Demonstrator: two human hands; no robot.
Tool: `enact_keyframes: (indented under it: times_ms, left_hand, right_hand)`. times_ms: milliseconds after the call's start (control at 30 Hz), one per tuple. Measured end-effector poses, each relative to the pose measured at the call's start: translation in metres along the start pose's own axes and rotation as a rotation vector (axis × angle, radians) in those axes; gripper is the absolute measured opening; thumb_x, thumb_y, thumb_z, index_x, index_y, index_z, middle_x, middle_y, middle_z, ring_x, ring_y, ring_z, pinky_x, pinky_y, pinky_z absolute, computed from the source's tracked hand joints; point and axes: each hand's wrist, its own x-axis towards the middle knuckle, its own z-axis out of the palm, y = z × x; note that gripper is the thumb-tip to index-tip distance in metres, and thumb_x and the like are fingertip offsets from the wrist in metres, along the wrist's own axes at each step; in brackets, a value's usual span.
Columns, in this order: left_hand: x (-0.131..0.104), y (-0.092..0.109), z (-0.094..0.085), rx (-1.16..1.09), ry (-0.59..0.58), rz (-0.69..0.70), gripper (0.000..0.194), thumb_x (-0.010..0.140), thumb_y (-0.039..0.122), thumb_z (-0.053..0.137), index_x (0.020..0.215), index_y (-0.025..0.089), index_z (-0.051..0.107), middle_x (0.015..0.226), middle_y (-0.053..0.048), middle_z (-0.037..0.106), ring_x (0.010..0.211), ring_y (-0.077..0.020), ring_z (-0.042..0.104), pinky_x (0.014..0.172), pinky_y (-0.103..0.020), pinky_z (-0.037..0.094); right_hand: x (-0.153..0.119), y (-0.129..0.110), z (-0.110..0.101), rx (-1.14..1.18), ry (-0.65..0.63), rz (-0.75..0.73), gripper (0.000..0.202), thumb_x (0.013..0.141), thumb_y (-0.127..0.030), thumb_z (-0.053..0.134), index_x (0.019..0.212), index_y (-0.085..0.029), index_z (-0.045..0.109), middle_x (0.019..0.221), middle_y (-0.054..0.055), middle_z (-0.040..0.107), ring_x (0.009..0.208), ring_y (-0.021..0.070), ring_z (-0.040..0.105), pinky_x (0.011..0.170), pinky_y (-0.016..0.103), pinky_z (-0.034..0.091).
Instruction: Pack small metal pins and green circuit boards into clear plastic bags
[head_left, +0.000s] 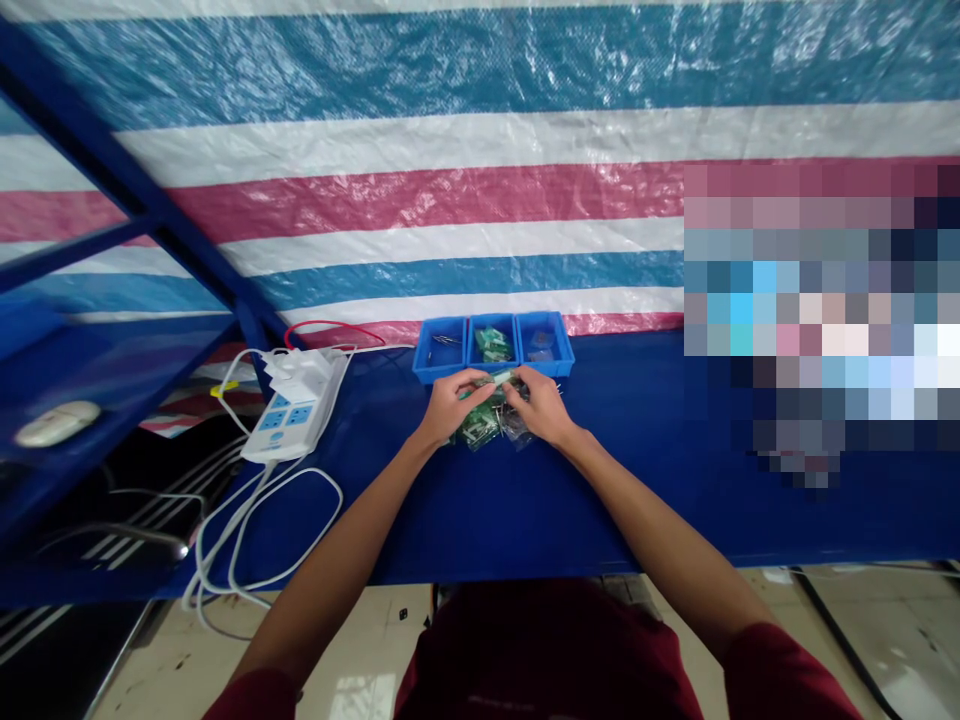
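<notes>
My left hand and my right hand meet over a small pile on the blue table, just in front of the blue bins. Between them they pinch a small clear packet with something pale and green in it. Below the fingers lie green packets in clear plastic and, to their right, a clear bag with dark or metallic contents too small to tell. Fingers of both hands are bent around the held packet, and their tips partly cover it.
Three joined blue bins hold thin metal pieces, green packets and small clear bags. At the left, a white power strip trails looped white cables. A blue metal frame rises there. Pixelation covers the right side.
</notes>
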Motion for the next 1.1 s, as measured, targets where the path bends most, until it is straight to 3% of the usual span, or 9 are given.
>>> enact_keyframes:
  times_ms: [233,300,400,467,633,733,867,933,1100]
  left_hand:
    - [0.001,0.012,-0.004,-0.012,0.022,0.010,0.026,0.079,0.041,0.066,0.079,0.015,0.069,0.069,-0.002,0.067,0.061,-0.0138,0.061,0.058,-0.024,0.049]
    - [0.001,0.016,-0.006,0.000,0.035,0.002,0.027,0.080,0.041,0.066,0.074,0.015,0.068,0.059,0.000,0.063,0.053,-0.0119,0.056,0.052,-0.023,0.046]
    - [0.002,0.019,-0.008,-0.023,0.045,-0.022,0.029,0.079,0.042,0.066,0.069,0.015,0.066,0.051,0.002,0.057,0.046,-0.0099,0.050,0.048,-0.021,0.041]
    - [0.002,0.020,-0.007,-0.060,0.047,-0.045,0.031,0.078,0.043,0.067,0.067,0.014,0.064,0.048,0.003,0.054,0.044,-0.0089,0.049,0.046,-0.021,0.041]
    - [0.001,0.019,-0.005,-0.153,-0.041,-0.147,0.041,0.079,0.050,0.066,0.058,0.015,0.057,0.044,0.003,0.052,0.038,-0.0081,0.045,0.039,-0.020,0.038]
    - [0.002,0.016,-0.003,-0.194,-0.054,-0.168,0.050,0.083,0.058,0.057,0.059,0.014,0.057,0.048,0.000,0.053,0.040,-0.0089,0.047,0.037,-0.020,0.036]
    - [0.003,0.012,-0.003,-0.217,0.048,-0.053,0.054,0.083,0.065,0.050,0.081,0.013,0.066,0.074,-0.006,0.065,0.055,-0.0116,0.056,0.046,-0.022,0.045]
    - [0.003,0.012,-0.004,-0.171,0.044,-0.015,0.049,0.078,0.062,0.060,0.090,0.015,0.067,0.079,-0.005,0.067,0.055,-0.0106,0.056,0.051,-0.023,0.047]
    - [0.002,0.016,-0.006,-0.103,-0.005,-0.023,0.028,0.075,0.042,0.071,0.079,0.015,0.066,0.061,0.000,0.062,0.050,-0.0104,0.054,0.050,-0.023,0.046]
  right_hand:
    - [-0.001,-0.002,-0.002,0.035,-0.005,-0.009,0.028,0.095,-0.037,0.040,0.088,-0.019,0.060,0.080,0.005,0.063,0.074,0.0187,0.057,0.072,0.031,0.044]
    - [-0.002,-0.003,-0.005,0.076,0.022,-0.037,0.029,0.096,-0.033,0.036,0.102,-0.019,0.061,0.091,0.007,0.065,0.084,0.0198,0.059,0.080,0.033,0.046]
    - [-0.002,-0.003,-0.008,0.124,0.037,-0.107,0.039,0.093,-0.021,0.034,0.128,-0.022,0.051,0.113,0.008,0.060,0.094,0.0188,0.059,0.088,0.035,0.047]
    - [-0.003,-0.002,-0.008,0.114,0.022,-0.148,0.044,0.090,-0.017,0.036,0.131,-0.025,0.049,0.122,0.008,0.055,0.102,0.0192,0.057,0.091,0.037,0.047]
    - [-0.002,0.002,-0.006,0.069,0.011,-0.166,0.030,0.090,-0.020,0.042,0.113,-0.024,0.061,0.122,0.009,0.055,0.110,0.0221,0.055,0.095,0.041,0.046]
    - [0.000,0.000,-0.006,0.088,0.029,-0.147,0.023,0.094,-0.029,0.042,0.098,-0.021,0.063,0.101,0.009,0.062,0.097,0.0213,0.058,0.087,0.037,0.047]
    - [0.000,-0.004,-0.008,0.073,0.025,-0.082,0.029,0.094,-0.038,0.042,0.076,-0.020,0.056,0.074,0.003,0.056,0.071,0.0172,0.053,0.069,0.030,0.044]
    - [0.000,-0.005,-0.009,0.078,-0.007,-0.060,0.032,0.093,-0.038,0.043,0.067,-0.020,0.050,0.067,0.001,0.051,0.063,0.0151,0.049,0.063,0.028,0.041]
    - [0.000,-0.008,-0.011,0.180,0.031,-0.016,0.029,0.088,-0.040,0.050,0.067,-0.020,0.052,0.063,-0.001,0.051,0.061,0.0139,0.048,0.061,0.027,0.040]
